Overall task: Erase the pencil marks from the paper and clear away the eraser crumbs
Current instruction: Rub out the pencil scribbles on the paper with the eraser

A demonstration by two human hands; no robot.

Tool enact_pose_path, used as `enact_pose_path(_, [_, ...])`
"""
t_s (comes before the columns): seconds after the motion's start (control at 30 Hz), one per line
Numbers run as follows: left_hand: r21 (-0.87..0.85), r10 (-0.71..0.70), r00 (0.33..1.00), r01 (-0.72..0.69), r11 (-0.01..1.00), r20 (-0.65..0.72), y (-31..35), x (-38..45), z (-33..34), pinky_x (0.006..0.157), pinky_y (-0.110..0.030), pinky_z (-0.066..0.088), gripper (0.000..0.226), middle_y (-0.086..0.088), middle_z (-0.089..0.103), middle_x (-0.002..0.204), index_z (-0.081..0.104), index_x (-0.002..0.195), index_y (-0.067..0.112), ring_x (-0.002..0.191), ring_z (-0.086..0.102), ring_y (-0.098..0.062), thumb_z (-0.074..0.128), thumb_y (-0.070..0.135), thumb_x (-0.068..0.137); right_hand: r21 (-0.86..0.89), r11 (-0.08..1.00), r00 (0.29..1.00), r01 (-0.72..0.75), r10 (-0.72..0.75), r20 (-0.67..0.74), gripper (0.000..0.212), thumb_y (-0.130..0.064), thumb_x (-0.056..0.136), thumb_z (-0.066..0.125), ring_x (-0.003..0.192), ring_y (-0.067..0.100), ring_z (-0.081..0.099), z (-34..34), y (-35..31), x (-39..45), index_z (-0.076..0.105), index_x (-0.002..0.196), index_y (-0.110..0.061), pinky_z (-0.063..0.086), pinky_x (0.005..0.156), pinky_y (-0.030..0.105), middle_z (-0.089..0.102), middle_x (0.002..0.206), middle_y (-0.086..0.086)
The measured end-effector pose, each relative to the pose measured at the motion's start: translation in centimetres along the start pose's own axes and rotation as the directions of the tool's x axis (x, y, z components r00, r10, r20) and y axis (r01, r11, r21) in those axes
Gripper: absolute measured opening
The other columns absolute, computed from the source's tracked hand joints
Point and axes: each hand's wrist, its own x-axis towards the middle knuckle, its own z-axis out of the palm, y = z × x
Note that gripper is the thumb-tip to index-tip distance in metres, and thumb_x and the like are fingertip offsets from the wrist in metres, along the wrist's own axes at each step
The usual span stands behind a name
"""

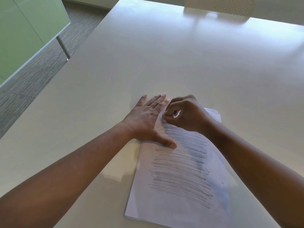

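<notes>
The paper [181,178] lies near the tabletop's near edge, toward its right side, set slightly askew, and it seems to be the top sheet of a thin stack — offset edges peek out at its far right corner. Dense pencil marks [181,163] run in horizontal scribbled lines over most of the sheet, so by my reading almost all the erasing is yet to do. I can make out no eraser crumbs.

A single sheet like this is light, thin and limp; it will likely slide and buckle or crease under a rubbing stroke unless pinned flat close beside the stroke, and pressing too hard could tear it. The left hand [148,117] does that pinning: fingers straight and flat at the sheet's far left corner, partly on the table [164,55], thumb pressing down on the left margin among the upper lines. The right hand [185,112] is curled, fingertips pinched together at the top of the scribble (presumably around a small eraser, though the thing itself is hidden, so I cannot tell). The best hold is flat pressure near the working spot — not a grip on an edge.

Beyond the table's far edge stands a pale perforated chair back [220,5]; off the left edge are grey carpet [32,76] and a green glass partition [24,30].
</notes>
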Motion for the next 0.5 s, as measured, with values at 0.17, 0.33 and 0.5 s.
enact_pose_path(0.17, [-0.008, 0.003, 1.0, -0.003, 1.0, 0.002, 0.1, -0.1, -0.2, 0.126, -0.048, -0.014, 0.157, 0.004, -0.016, 0.172, -0.01, 0.163, 0.021, 0.154, -0.024, -0.006, 0.029, 0.112, 0.041, 0.042, 0.999, 0.993, 0.031, -0.035, 0.11, 0.01, -0.005, 0.071, 0.081, 0.059, 0.012, 0.062, 0.5, -0.9, -1.0, 0.074, 0.066, -0.009, 0.052, 0.057, 0.031, 0.068, 0.069, 0.001])
enact_pose_path(0.33, [-0.022, -0.004, 1.0, 0.004, 1.0, -0.009, 0.0, -0.1, 0.0, 0.126, -0.047, -0.013, 0.158, 0.005, -0.016, 0.172, -0.009, 0.164, 0.021, 0.154, -0.023, -0.005, 0.034, 0.111, 0.042, 0.006, 1.0, 1.0, 0.011, -0.011, 0.027, 0.009, -0.005, 0.071, 0.079, 0.057, 0.014, 0.062, -0.3, 0.1, -0.2, 0.074, 0.065, -0.01, 0.053, 0.057, 0.035, 0.068, 0.068, 0.001])
enact_pose_path(0.5, [-0.018, -0.007, 1.0, 0.007, 1.0, -0.001, 0.1, 0.0, 0.0, 0.126, -0.047, -0.013, 0.158, 0.005, -0.015, 0.172, -0.008, 0.164, 0.021, 0.154, -0.023, -0.005, 0.032, 0.112, 0.041, 0.055, 0.998, 0.992, 0.045, -0.051, 0.118, 0.009, -0.008, 0.072, 0.082, 0.059, 0.012, 0.062, 0.0, -0.7, -1.0, 0.074, 0.067, -0.009, 0.053, 0.058, 0.03, 0.068, 0.07, 0.001])
